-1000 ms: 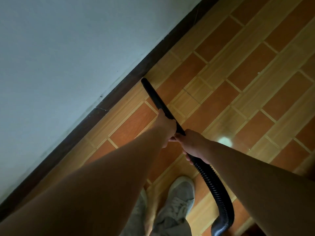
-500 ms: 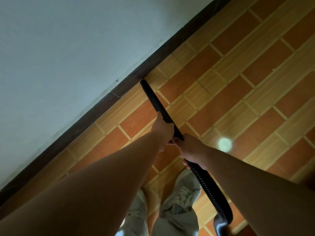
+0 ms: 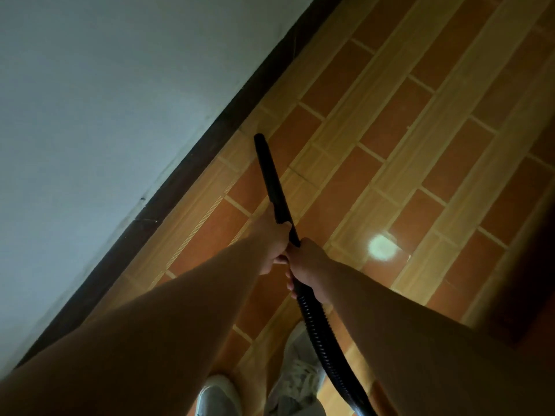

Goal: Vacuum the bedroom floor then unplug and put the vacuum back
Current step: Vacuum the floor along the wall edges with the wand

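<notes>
Left forearm [image 3: 180,310] and right forearm [image 3: 390,319] are bare as far as the frame shows. At bottom centre are pale lace-up trainers, probably light grey in this dim light: left shoe [image 3: 219,394] with a rounded toe, right shoe [image 3: 300,373] with crossed laces.

The floor [image 3: 399,121] is glossy orange-and-tan tile that mirrors a light spot, the wall [image 3: 105,85] is matt painted plaster above a dark skirting [image 3: 192,172], the vacuum nozzle [image 3: 271,178] is smooth black plastic, and its hose [image 3: 322,337] is ribbed.
</notes>
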